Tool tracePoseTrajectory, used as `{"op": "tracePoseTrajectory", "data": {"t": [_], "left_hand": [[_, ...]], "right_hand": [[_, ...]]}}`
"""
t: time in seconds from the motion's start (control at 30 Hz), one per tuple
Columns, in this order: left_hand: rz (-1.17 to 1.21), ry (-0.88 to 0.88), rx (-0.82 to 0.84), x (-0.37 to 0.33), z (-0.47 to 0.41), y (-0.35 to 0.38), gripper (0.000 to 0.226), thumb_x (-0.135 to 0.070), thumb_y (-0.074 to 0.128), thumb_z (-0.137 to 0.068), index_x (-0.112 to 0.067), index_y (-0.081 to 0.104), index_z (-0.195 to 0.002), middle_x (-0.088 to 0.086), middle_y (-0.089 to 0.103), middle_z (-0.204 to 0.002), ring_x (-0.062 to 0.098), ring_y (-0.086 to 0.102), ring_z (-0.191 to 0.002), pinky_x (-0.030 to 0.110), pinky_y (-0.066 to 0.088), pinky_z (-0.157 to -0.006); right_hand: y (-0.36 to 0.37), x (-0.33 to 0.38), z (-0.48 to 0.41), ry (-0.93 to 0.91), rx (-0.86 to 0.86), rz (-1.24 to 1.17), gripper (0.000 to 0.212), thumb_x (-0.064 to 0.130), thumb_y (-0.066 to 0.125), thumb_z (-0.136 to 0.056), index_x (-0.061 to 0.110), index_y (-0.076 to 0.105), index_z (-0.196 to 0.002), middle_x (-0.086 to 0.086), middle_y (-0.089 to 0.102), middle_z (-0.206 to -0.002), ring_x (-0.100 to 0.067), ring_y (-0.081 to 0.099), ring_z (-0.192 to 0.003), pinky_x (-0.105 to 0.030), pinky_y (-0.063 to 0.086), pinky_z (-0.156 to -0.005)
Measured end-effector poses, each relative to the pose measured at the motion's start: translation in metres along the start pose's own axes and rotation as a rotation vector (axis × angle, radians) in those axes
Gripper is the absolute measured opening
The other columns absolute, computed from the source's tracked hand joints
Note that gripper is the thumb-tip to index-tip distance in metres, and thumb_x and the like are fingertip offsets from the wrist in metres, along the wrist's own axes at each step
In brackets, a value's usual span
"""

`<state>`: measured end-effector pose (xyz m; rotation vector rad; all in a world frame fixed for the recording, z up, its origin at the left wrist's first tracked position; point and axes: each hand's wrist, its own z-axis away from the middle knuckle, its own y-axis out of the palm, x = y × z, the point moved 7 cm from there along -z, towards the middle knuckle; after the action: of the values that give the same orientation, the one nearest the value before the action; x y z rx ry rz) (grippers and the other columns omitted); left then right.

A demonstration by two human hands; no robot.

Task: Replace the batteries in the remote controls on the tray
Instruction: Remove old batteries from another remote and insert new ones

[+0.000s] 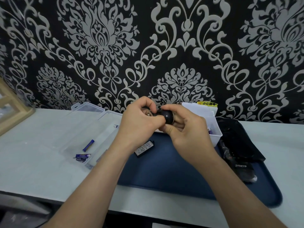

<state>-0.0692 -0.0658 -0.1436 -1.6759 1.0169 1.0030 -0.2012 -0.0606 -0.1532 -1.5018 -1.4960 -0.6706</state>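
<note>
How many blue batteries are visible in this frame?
5: a lone battery in the clear case, a battery pair at its front edge, a battery tip beside the left hand, another battery in the white bin. That hand or the right hand may hide more.

Most likely a room in a home, black-and-silver damask wallpaper [105, 46] covering the whole wall, pale tabletop [32, 145] running along it, light wooden frame [9, 109] standing at the left.

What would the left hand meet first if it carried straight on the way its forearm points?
The black remote, which the left hand touches and the right hand grips. Past it probably comes the white box, though depth is unclear.
</note>
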Motion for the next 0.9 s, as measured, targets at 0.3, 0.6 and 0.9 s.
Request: {"op": "tracePoseTrajectory", "data": {"t": [0.3,0.6,0.9], "left_hand": [[-0.012,0.193,0.001,-0.021,0.0,-0.024,0.019,-0.007,0.069,-0.076,-0.024,0.076,-0.077,0.009,0.054,-0.06,0.011,0.047,-0.061,0.02,0.038,-0.06],[-0.669,0.669,-0.046,-0.043,0.023,0.009,0.032,-0.048,0.059,-0.083,-0.036,0.062,-0.112,-0.011,0.05,-0.087,0.013,0.055,-0.068,0.037,0.051,-0.055],[-0.539,0.557,-0.139,-0.039,0.013,0.002,0.017,-0.025,0.077,-0.067,-0.018,0.077,-0.083,-0.016,0.063,-0.079,0.005,0.059,-0.073,0.028,0.051,-0.066]], "right_hand": [[-0.031,-0.004,-0.005,0.165,-0.071,-0.385,0.035,-0.012,0.059,-0.088,0.017,0.063,-0.108,-0.006,0.074,-0.09,-0.019,0.074,-0.071,-0.019,0.057,-0.069],[-0.029,-0.006,-0.003,0.189,-0.048,-0.46,0.035,-0.012,0.058,-0.089,0.008,0.062,-0.117,-0.015,0.074,-0.1,-0.018,0.072,-0.083,-0.023,0.058,-0.072],[-0.017,-0.006,-0.002,0.177,-0.018,-0.448,0.037,-0.016,0.059,-0.086,0.012,0.063,-0.108,-0.011,0.073,-0.089,-0.015,0.071,-0.072,-0.025,0.059,-0.073]]}}
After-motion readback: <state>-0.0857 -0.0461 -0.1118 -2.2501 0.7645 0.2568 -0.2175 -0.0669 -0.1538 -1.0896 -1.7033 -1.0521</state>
